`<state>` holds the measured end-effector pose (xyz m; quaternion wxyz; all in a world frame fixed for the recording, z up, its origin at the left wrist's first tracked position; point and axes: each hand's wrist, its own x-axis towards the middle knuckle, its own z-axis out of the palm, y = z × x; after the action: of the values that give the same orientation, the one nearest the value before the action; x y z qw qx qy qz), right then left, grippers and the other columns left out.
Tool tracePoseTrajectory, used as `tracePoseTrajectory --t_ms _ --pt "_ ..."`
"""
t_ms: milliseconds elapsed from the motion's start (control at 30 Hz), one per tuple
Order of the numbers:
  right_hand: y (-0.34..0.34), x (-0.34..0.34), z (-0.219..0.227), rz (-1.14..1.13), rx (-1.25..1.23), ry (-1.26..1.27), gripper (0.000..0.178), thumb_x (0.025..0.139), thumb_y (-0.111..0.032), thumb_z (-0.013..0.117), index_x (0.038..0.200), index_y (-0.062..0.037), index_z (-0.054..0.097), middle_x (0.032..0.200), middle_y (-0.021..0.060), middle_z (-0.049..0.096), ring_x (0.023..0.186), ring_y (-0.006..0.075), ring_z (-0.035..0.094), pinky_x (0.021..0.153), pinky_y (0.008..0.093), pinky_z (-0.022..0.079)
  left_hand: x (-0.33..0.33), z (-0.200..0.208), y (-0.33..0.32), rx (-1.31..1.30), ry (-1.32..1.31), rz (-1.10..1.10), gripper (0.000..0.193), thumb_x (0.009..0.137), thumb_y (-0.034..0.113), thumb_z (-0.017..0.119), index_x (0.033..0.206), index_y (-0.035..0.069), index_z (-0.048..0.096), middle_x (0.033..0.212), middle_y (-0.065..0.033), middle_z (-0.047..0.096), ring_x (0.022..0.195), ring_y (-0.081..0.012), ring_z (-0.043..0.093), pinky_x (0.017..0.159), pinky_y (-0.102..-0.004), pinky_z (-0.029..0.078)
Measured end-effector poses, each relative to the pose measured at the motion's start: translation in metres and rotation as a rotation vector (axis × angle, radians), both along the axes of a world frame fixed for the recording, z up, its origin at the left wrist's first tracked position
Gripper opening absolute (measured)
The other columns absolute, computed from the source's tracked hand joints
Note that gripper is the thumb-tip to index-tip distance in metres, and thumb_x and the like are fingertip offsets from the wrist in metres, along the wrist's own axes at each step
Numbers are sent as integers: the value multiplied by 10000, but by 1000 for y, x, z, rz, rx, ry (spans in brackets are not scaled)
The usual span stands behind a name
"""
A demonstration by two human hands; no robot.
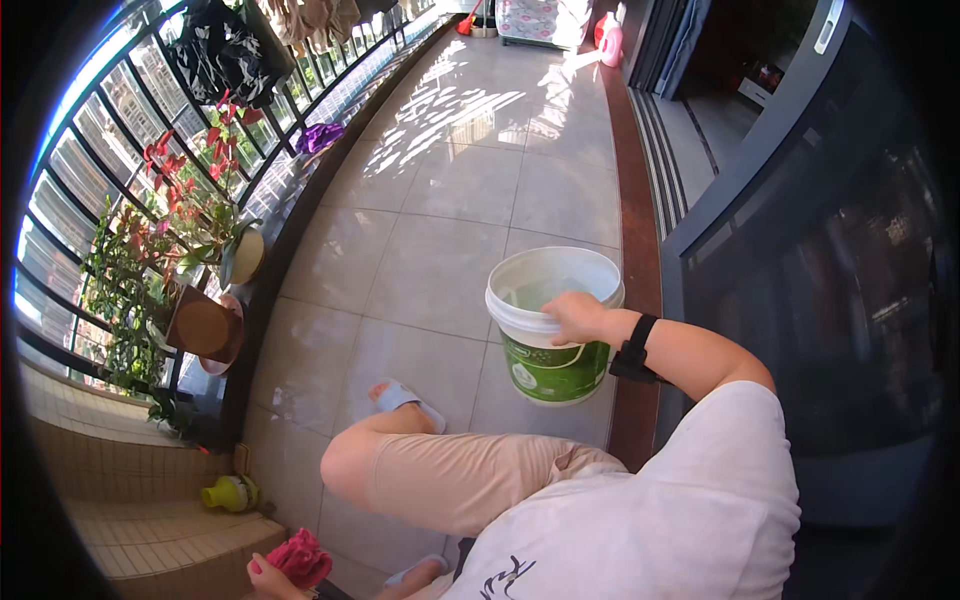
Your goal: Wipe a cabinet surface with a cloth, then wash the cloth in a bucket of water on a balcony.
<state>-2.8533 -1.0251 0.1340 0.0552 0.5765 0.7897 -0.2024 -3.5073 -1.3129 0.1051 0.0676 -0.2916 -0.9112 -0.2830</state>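
Observation:
My right hand (578,318) is closed over the near rim of a white and green plastic bucket (535,368), with a dark band on that wrist. The bucket stands on the tiled floor, and its pale inner wall shows; I cannot tell whether water is inside. Down at the lower left, my left hand (268,580) is closed on a crumpled pinkish-red cloth (302,558). That cloth is beside a low tiled ledge, well apart from the bucket. Part of the left hand is cut off by the picture's lower edge.
Potted plants (205,325) line the raised ledge by a black railing (130,165) on the left. A yellow-green object (232,493) lies near the low tiled wall. A dark sliding door (800,280) borders the right; a pink bottle (612,45) stands far back.

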Motion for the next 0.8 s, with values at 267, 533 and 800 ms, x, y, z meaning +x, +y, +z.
tracePoseTrajectory --t_ms 267,533,800 --pt "-71 86 -51 -138 -383 -26 450 562 -209 722 979 -75 617 854 144 633 829 300 605 725 380 478 15 -1 18 -155 54 -1 409 845 386 507 909 -3 616 845 -182 633 792 -339 590 703 -404 446" --pt "-35 135 -103 -300 -526 124 490 584 -214 733 1029 -59 601 864 134 643 799 252 618 701 345 485 30 -3 25 -119 28 -21 399 839 377 519 899 -6 618 834 -174 636 773 -322 594 698 -395 447" --pt "9 110 -109 -257 -641 108 464 578 -226 744 987 -54 609 866 129 645 796 255 617 707 361 484 56 4 21 -103 -47 -19 371 840 327 556 881 -39 599 792 -187 623 719 -294 579 688 -369 443"
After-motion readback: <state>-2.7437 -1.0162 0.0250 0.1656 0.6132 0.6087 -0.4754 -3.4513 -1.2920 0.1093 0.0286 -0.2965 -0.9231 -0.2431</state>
